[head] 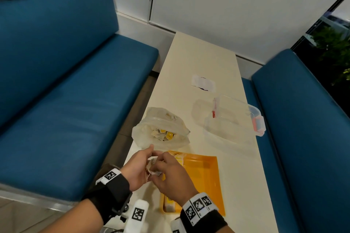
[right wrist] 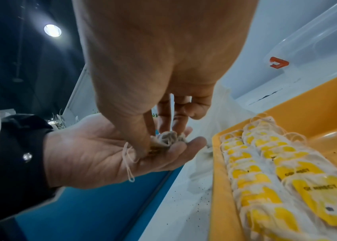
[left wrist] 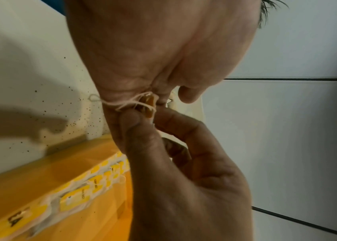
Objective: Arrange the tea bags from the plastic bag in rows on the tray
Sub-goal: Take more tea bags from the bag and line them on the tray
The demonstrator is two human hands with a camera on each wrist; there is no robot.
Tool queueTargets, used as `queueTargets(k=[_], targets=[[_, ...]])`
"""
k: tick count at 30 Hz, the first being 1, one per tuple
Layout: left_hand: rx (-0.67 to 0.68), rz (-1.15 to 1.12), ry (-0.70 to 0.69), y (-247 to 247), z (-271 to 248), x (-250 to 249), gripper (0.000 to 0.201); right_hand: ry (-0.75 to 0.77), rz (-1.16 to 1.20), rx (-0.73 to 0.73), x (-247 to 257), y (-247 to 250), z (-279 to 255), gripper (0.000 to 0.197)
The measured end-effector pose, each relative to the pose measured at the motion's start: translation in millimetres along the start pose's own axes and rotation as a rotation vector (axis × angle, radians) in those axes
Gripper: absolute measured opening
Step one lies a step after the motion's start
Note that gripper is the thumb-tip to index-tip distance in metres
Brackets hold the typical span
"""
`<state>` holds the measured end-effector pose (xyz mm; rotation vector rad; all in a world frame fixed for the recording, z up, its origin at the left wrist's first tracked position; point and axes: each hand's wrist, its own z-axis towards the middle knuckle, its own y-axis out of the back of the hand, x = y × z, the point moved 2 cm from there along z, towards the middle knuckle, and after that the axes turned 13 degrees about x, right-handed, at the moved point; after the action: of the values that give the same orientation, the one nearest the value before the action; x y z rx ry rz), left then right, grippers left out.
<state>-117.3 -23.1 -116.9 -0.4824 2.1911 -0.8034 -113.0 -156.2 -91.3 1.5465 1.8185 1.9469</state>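
Above the table's near left corner both hands meet on one crumpled tea bag [head: 152, 167]. My left hand [head: 146, 161] lies palm up and cradles the tea bag [right wrist: 168, 138] on its curled fingers. My right hand [head: 158, 168] comes down from above and pinches it, with the loose string [left wrist: 122, 104] trailing over the left palm. Beside the hands, the orange tray [head: 206, 179] holds two rows of yellow-tagged tea bags [right wrist: 266, 166] along its left side. Beyond the hands the plastic bag [head: 161, 134] lies open with more tea bags inside.
A clear plastic container [head: 233, 121] with red clips stands on the right of the narrow white table [head: 200, 58], a white paper [head: 203, 83] farther back. Tea dust specks the table by the tray. Blue benches flank the table on both sides.
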Motion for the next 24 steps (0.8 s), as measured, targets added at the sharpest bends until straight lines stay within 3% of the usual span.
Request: queueTargets(k=[8, 11, 13, 17, 24], targets=[[0.050, 0.144, -0.126, 10, -4, -5, 0.044, -0.195, 0.528, -0.190, -18, 26, 5, 0.018], [0.105, 0.309, -0.185, 12, -7, -7, 0.041, -0.235, 0.748, -0.192, -21, 38, 5, 0.006], [0.077, 0.391, -0.198, 14, -5, -7, 0.041, -0.253, 0.768, -0.200, -23, 43, 5, 0.004], [0.018, 0.465, -0.201, 15, 0, -7, 0.018, -0.279, 0.769, -0.208, -26, 44, 6, 0.007], [0.034, 0.471, -0.166, 18, 5, -7, 0.023, -0.332, 0.765, -0.220, -33, 44, 7, 0.008]])
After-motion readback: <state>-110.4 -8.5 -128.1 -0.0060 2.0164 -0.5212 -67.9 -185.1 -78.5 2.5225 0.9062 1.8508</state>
